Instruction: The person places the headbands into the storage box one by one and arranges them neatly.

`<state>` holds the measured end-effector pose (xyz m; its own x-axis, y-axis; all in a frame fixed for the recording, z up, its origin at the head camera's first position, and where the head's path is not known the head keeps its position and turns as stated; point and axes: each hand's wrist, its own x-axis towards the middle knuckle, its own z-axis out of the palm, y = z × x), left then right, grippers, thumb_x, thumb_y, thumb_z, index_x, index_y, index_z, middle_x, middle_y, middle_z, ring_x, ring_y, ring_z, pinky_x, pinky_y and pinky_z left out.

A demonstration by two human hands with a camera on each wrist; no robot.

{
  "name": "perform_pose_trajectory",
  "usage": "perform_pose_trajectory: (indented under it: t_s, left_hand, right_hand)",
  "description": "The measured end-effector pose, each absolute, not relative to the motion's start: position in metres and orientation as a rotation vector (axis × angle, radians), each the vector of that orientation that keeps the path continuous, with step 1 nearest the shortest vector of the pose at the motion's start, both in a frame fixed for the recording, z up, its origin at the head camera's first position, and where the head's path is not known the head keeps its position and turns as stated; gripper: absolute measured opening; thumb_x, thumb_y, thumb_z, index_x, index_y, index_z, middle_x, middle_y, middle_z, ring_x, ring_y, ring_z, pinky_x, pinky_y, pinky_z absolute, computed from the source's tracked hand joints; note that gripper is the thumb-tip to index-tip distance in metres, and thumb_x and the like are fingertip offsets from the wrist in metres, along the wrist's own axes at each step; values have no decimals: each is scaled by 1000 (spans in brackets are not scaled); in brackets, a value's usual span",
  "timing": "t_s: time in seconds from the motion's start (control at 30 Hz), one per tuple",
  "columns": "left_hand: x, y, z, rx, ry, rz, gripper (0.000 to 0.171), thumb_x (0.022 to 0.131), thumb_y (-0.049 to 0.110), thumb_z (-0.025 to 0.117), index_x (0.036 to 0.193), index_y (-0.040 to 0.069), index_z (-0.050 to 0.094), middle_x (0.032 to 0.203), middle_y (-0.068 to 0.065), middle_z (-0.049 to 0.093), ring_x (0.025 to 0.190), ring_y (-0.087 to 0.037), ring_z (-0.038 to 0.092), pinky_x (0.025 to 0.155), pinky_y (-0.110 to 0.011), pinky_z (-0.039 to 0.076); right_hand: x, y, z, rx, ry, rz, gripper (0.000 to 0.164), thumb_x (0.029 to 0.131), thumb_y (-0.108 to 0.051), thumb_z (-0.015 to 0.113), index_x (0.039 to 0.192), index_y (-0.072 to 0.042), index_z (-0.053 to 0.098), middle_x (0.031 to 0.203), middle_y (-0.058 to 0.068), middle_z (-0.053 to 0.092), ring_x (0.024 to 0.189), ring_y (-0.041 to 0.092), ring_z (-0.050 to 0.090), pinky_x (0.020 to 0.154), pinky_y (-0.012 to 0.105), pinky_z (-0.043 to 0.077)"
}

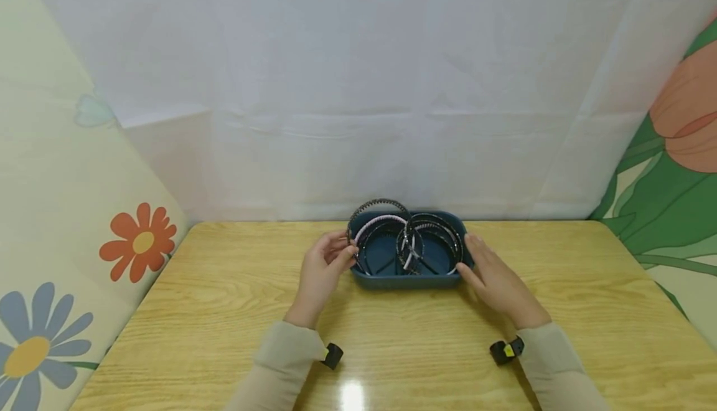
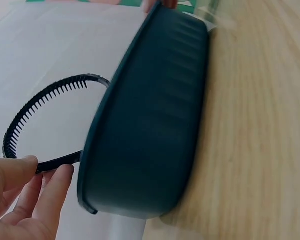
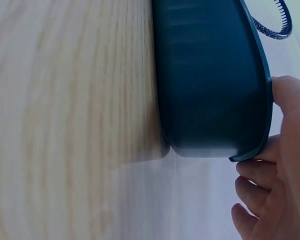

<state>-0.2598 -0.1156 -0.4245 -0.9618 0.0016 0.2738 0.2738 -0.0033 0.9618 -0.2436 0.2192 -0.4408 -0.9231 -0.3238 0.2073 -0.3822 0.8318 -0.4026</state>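
Note:
A dark blue oval storage box with a divider stands near the table's far edge and holds several headbands. My left hand, at the box's left end, pinches a black toothed headband between thumb and fingers. That headband arches above the rim, and its far end is hidden behind the box wall in the left wrist view. At the opposite end my right hand holds the rim, thumb at the front corner and fingers round the side. Inside lie a pale pink headband and black headbands, overlapping in the middle.
The wooden table extends in front of the box and to both sides. Directly behind it hangs a white cloth. Flower-patterned panels flank the table, and each sleeve carries a small black wrist device.

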Motion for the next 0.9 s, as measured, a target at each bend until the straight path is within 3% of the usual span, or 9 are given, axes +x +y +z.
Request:
perform_pose_trajectory:
  t_s: [0.23, 0.53, 0.9]
  left_hand:
    - [-259, -111, -429, -310, -2120, -2051, 34, 97, -8, 62, 130, -12, 57, 117, -29, 66, 94, -8, 69, 83, -23, 60]
    - [-258, -110, -428, -348, -2208, -1920, 35, 96, -4, 65, 130, -10, 59, 116, -24, 69, 104, -32, 69, 83, -26, 61]
    - [-256, -110, -428, -411, -2374, -1440, 33, 95, 2, 70, 127, -3, 66, 110, -17, 72, 99, -31, 71, 81, -43, 63]
  right_hand:
    - [-244, 219, -440, 560, -2882, 681, 68, 111, -36, 42, 158, 7, 19, 164, 27, 20, 151, 45, 16, 121, 62, 20]
    - [-244, 219, -440, 561, -2879, 690, 68, 111, -35, 43, 158, 7, 19, 164, 27, 19, 151, 45, 16, 121, 62, 20]
    - [-244, 219, -441, 566, -2863, 686, 67, 110, -34, 44, 158, 8, 22, 163, 28, 22, 151, 46, 18, 121, 62, 20]
